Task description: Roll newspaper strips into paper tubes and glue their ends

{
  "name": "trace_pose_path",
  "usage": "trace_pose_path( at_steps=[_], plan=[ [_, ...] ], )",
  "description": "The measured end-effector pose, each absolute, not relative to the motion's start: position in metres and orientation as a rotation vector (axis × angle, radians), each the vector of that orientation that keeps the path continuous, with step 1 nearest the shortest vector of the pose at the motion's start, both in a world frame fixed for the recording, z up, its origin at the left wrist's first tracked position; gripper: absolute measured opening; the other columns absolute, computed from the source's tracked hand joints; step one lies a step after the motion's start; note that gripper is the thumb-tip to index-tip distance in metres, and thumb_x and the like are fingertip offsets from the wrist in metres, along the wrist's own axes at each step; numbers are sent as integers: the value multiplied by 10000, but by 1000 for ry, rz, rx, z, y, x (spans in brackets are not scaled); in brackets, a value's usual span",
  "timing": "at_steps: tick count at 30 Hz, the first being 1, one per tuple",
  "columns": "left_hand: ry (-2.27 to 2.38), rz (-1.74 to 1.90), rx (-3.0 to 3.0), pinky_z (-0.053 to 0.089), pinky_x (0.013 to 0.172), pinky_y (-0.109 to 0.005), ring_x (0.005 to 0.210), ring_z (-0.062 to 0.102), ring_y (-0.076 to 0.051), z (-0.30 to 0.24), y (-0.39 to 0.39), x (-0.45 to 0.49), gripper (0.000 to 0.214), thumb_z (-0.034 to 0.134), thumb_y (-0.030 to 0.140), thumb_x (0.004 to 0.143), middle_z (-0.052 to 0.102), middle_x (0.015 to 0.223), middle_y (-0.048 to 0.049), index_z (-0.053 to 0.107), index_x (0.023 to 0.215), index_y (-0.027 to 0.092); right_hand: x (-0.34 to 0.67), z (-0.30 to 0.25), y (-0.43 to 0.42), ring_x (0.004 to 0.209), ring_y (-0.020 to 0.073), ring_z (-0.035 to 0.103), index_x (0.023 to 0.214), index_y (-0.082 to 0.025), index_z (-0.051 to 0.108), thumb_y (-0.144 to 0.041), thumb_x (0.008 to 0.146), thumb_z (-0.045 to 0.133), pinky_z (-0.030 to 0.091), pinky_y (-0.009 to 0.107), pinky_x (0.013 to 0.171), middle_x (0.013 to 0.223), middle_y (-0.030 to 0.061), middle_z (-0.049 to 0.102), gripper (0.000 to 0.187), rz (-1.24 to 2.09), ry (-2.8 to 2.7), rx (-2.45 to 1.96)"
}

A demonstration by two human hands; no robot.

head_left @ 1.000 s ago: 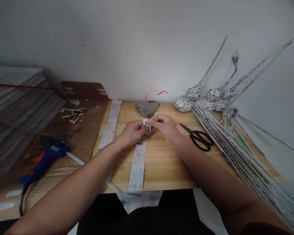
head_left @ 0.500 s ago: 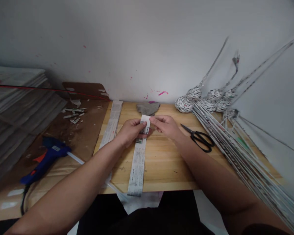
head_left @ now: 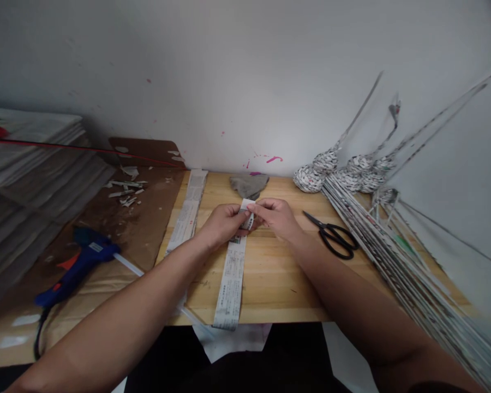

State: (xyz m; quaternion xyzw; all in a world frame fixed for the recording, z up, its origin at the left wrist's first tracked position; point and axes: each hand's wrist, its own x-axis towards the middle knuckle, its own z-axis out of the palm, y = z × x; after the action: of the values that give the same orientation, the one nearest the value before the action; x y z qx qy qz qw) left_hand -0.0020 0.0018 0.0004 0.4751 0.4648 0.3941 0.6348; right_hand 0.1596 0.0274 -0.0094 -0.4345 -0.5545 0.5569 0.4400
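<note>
A long newspaper strip (head_left: 231, 284) runs from the table's front edge up to both hands, its far end lifted between them. My left hand (head_left: 225, 222) pinches it from the left, thumb on top near the far end. My right hand (head_left: 276, 215) grips the top right corner between thumb and fingers. Some fingertips are hidden behind the paper. Just beyond the hands lies a crumpled grey cloth (head_left: 249, 186). Left of the held strip, a pile of similar newspaper strips (head_left: 184, 218) lies flat, partly covered by my left forearm.
Black-handled scissors (head_left: 337, 240) lie right of my right hand. A bundle of rolled paper sticks (head_left: 376, 240) and woven paper balls (head_left: 309, 179) stand further right. On the left are a blue glue gun (head_left: 76, 267) with its cord, paper scraps (head_left: 126, 191) and stacked newspapers (head_left: 36, 158).
Both hands keep hold of the strip's far end. The right thumb has shifted onto the paper's top corner, and the end looks slightly more bent. The whole view has tilted a little.
</note>
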Motion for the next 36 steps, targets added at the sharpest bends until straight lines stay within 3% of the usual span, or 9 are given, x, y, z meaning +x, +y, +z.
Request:
trace_pose_path(
  at_steps=[6, 10, 15, 20, 24, 27, 29, 33, 36],
  plan=[
    [1083, 952, 1011, 564, 666, -288, 714, 694, -179, 3, 3, -3, 237, 734, 359, 749, 731, 761, -79, 706, 804, 130, 164, -10, 36, 505, 95, 465, 870, -159, 727, -590, 740, 690, 365, 232, 478, 642, -16, 598, 452, 1214, -1409, -1142],
    [1088, 1002, 939, 570, 660, -290, 727, 707, -191, 6, 3, -3, 198, 732, 311, 755, 736, 760, -90, 694, 822, 128, 165, -12, 47, 765, 185, 615, 1059, -154, 729, -490, 873, 564, 483, 302, 712, 894, 84, 691, 418, 735, -1748, -1289],
    [1059, 963, 967, 548, 603, -249, 672, 685, -163, 8, 1, -2, 199, 720, 321, 764, 723, 714, -71, 698, 815, 129, 150, -5, 69, 1094, 305, 590, 1354, -123, 567, -356, 867, 604, 442, 378, 919, 1259, 204, 613, 541, 183, -2131, -1610],
    [1034, 963, 928, 551, 586, -241, 656, 667, -148, 9, 2, -2, 213, 742, 320, 748, 715, 723, -71, 682, 803, 123, 134, 0, 95, 1004, 285, 641, 984, -167, 738, -378, 943, 507, 453, 342, 855, 1046, 149, 721, 316, 213, -2172, -1732],
    [1023, 970, 915, 559, 576, -250, 657, 656, -149, 11, 2, -3, 215, 747, 325, 747, 717, 747, -75, 681, 790, 125, 131, -1, 99, 986, 291, 656, 992, -154, 737, -328, 976, 439, 462, 356, 833, 1034, 169, 729, 346, 251, -2099, -1739],
    [991, 977, 909, 563, 583, -259, 657, 653, -149, 11, 1, -2, 233, 744, 340, 753, 718, 762, -76, 686, 823, 126, 137, -1, 90, 991, 264, 662, 1154, -152, 690, -281, 960, 473, 472, 338, 821, 1098, 155, 722, 318, 311, -2087, -1667],
    [983, 979, 895, 562, 594, -266, 659, 662, -155, 11, 0, -2, 250, 751, 351, 747, 716, 753, -74, 683, 840, 130, 147, -3, 79, 909, 216, 676, 1187, -168, 671, -360, 956, 492, 486, 298, 762, 1058, 115, 732, 349, 444, -2006, -1581],
    [981, 940, 938, 555, 625, -266, 672, 681, -161, 8, 1, -2, 251, 745, 366, 747, 718, 738, -64, 696, 848, 142, 169, -11, 53, 529, 129, 568, 832, -135, 716, -594, 888, 488, 424, 247, 517, 672, 50, 671, 516, 1046, -1630, -1378],
    [1012, 919, 1039, 546, 614, -262, 682, 681, -167, 4, 2, -1, 270, 726, 399, 753, 722, 737, -53, 716, 861, 151, 180, -14, 41, 522, 99, 549, 932, -134, 706, -558, 810, 597, 390, 218, 483, 727, 38, 684, 455, 1299, -1519, -1206]
  ],
)
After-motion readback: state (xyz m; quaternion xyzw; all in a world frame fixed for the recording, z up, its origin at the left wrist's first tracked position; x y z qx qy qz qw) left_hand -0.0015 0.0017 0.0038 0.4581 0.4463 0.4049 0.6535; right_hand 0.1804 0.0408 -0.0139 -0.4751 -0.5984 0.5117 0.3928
